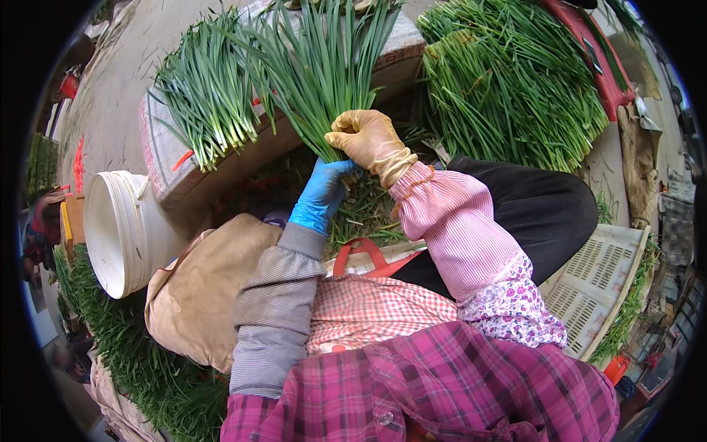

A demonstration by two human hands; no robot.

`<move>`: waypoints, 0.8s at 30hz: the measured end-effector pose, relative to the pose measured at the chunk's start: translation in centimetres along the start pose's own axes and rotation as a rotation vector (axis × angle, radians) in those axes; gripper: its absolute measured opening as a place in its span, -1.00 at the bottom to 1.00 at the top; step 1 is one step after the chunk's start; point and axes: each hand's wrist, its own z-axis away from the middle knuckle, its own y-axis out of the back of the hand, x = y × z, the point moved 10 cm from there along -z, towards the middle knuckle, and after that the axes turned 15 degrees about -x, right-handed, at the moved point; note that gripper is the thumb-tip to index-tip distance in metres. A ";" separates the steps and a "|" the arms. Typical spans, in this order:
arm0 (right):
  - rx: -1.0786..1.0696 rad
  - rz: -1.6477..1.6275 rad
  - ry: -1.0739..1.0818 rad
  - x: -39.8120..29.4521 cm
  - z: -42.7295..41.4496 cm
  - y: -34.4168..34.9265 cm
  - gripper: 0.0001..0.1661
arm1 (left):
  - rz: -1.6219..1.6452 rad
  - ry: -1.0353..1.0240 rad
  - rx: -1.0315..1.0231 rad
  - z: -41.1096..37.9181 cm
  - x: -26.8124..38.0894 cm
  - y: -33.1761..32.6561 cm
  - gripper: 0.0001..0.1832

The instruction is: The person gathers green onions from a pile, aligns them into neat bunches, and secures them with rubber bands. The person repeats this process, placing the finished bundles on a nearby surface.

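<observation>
My left hand [326, 190], in a blue glove, is closed around the lower stalks of a bunch of green garlic chives [326, 72], whose leaves fan out away from me. My right hand [367, 138], in a yellowish rubber glove, is at the near part of the same bunch, thumb and forefinger curled together; whether they pinch a stalk is unclear. Pale stalk ends show just below the blue glove. Another row of chives [212, 94] lies on a cloth-covered block [165, 149] beyond my left hand.
A large chive heap [508, 94] lies at the far right beside a red plastic container [596, 55]. On the left stands a white bucket [132, 232], with more greens [143, 359] behind it. A pale slotted crate [591, 293] is at right. Loose trimmings [359, 215] cover the ground below my hands.
</observation>
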 end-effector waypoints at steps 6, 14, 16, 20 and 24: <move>-0.030 -0.380 -0.067 2.3 0.2 0.8 -0.85 | 0.398 0.008 -0.040 0.2 -0.1 -1.3 -0.72; 0.111 -0.628 0.062 2.8 1.5 0.7 -0.87 | 0.431 0.064 0.118 0.0 -0.8 0.1 -0.79; 0.146 -0.660 0.073 2.4 2.2 1.1 -0.90 | 0.367 0.047 0.217 0.5 -0.6 0.0 -0.81; 0.213 -0.515 0.102 1.8 2.8 2.1 -0.92 | 0.316 0.067 0.090 -0.3 -0.2 -0.4 -0.82; 0.224 -0.631 0.369 -2.0 4.4 2.7 -0.96 | 0.339 0.096 0.163 0.0 0.6 0.8 -0.81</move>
